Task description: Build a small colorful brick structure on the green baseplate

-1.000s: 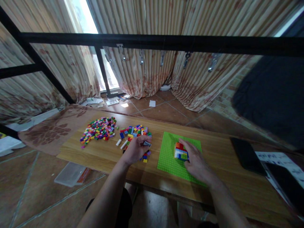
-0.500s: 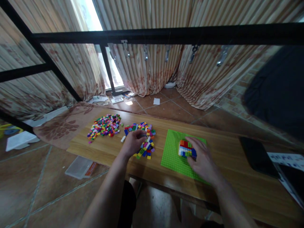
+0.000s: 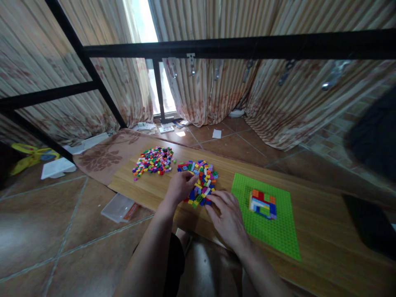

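Note:
My left hand [image 3: 180, 187] rests at the left edge of a heap of mixed coloured bricks [image 3: 202, 177], its fingers curled together on the pieces; what they pinch is hidden. My right hand [image 3: 225, 214] lies at the heap's near side with its fingers stretched out and spread, tips touching the nearest bricks. To the right a green baseplate [image 3: 278, 235] lies on the wooden table [image 3: 324, 235], carrying a small multicoloured brick build [image 3: 262, 203] that neither hand touches. A second heap of tiny bricks [image 3: 153, 161] lies farther left.
A black metal bar [image 3: 216, 46] crosses overhead, with slanted black bars at the left. A floral cloth [image 3: 105, 154] covers the table's left end. A clear plastic box [image 3: 119, 207] lies on the tiled floor. A dark flat object [image 3: 371, 225] lies at the table's right.
My right hand left the brick build on the baseplate and moved left to the brick heap. My left hand stayed at the heap. The view shifted left.

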A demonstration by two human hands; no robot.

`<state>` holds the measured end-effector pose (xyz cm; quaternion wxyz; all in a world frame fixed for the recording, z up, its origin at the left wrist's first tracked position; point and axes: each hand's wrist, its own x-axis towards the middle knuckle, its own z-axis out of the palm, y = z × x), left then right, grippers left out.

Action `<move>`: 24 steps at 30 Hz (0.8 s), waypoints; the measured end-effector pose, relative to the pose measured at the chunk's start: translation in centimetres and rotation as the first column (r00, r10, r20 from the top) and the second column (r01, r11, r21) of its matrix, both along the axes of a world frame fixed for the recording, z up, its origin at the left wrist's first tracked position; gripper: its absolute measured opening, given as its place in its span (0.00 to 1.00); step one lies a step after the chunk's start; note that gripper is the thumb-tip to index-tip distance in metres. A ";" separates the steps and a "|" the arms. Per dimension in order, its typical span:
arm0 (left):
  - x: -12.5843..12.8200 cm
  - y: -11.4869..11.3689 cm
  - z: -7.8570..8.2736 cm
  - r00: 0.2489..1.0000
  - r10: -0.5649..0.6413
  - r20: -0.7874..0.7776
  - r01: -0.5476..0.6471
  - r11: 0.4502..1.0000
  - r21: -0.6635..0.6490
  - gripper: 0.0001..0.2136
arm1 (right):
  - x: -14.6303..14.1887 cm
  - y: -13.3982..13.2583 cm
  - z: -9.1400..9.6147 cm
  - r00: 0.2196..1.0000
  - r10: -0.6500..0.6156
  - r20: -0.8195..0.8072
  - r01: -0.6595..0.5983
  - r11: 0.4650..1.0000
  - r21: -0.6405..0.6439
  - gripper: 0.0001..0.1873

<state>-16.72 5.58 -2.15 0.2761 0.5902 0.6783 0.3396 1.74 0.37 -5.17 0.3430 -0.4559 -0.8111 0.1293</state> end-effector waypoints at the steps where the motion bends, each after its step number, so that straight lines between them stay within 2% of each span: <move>1: -0.2 0.0 0.0 1.000 -0.010 -0.014 0.010 1.000 -0.005 0.13 | -0.6 0.1 -0.2 1.000 -0.006 0.020 0.006 1.000 -0.003 0.13; 9: -1.1 -0.1 -0.6 0.994 -0.105 -0.043 0.104 0.994 -0.017 0.16 | -2.4 0.8 -0.8 0.989 -0.017 0.145 0.022 0.999 -0.038 0.15; 15: -1.3 -0.1 -1.1 0.995 -0.073 -0.072 0.070 0.996 -0.046 0.11 | -3.0 0.8 -1.1 0.991 -0.038 0.125 0.040 0.999 -0.011 0.11; 20: -1.0 -0.2 -1.2 0.995 -0.053 -0.083 0.051 0.998 -0.021 0.08 | -2.7 0.8 -0.8 0.996 -0.062 -0.060 0.061 0.998 -0.032 0.12; 22: -0.9 -0.2 -1.1 0.995 -0.051 -0.084 0.050 0.999 -0.017 0.08 | -2.3 0.9 -0.3 0.975 -0.094 -0.201 0.073 0.991 -0.108 0.12; 24: -0.7 -0.1 -0.9 0.995 -0.033 -0.090 0.033 0.999 -0.003 0.07 | -1.8 0.9 0.2 0.913 -0.148 -0.380 0.051 0.966 -0.253 0.13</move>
